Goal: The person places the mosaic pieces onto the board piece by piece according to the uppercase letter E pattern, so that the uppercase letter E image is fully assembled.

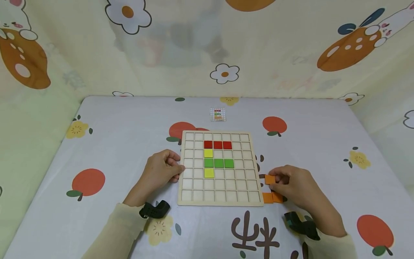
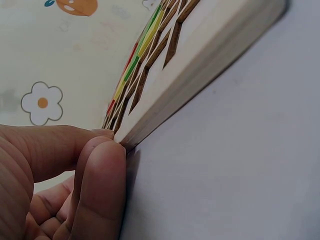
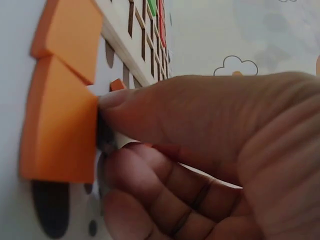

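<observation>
A wooden grid board (image 1: 194,185) lies flat at the middle of the table. In it sit three red tiles (image 1: 218,145), three green tiles (image 1: 219,163), an upper yellow tile (image 1: 208,153) and a lower yellow tile (image 1: 209,173). My left hand (image 1: 159,168) pinches the board's left edge, thumb and finger meeting at its rim in the left wrist view. Right of the board, my right hand (image 1: 295,185) pinches an orange tile (image 1: 270,179), mostly hidden by the thumb in the right wrist view. Two more orange tiles (image 3: 62,122) lie beside the board's lower right corner.
A small card (image 1: 218,114) printed with a coloured grid lies behind the board. The table (image 1: 123,144) wears a pale cloth with printed fruit and flowers. A patterned curtain (image 1: 181,79) hangs along the back, and more fabric hangs at both sides.
</observation>
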A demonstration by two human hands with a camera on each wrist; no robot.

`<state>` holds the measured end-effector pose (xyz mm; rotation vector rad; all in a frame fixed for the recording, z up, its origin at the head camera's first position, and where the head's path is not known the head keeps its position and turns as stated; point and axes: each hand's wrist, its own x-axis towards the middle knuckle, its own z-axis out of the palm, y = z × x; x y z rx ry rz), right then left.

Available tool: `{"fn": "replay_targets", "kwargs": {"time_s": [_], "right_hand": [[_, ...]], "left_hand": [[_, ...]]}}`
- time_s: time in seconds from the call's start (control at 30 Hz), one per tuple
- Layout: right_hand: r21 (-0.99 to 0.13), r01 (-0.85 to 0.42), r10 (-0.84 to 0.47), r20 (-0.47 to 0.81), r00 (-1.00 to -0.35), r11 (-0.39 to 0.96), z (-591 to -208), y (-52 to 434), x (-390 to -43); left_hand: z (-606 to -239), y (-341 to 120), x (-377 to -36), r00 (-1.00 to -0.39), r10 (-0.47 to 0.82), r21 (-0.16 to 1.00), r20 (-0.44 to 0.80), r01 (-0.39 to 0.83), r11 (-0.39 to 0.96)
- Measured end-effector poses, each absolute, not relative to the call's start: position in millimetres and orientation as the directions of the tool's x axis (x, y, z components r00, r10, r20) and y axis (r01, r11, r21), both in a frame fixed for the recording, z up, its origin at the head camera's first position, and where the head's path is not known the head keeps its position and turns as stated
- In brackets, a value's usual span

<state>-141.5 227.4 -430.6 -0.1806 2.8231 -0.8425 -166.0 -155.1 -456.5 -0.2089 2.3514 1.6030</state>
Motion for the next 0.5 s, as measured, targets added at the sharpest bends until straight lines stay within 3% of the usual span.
{"fn": "replay_targets", "kwargs": {"time_s": [0.3, 0.5], "right_hand": [[-0.480, -0.061, -0.167, -0.181, -0.969, 0.875, -426.2, 222.0, -145.0], [-0.562, -0.074, -0.179, -0.134, -0.975, 0.824, -422.7, 205.1, -142.9]], "left_hand": [[-457.3, -154.6, -166.1, -0.947, 0.042, 0.884, -0.319, -0.281, 0.375], [-458.1, -155.3, -165.7, -0.949, 0.039, 0.885, -0.313, -0.276, 0.376]]}}
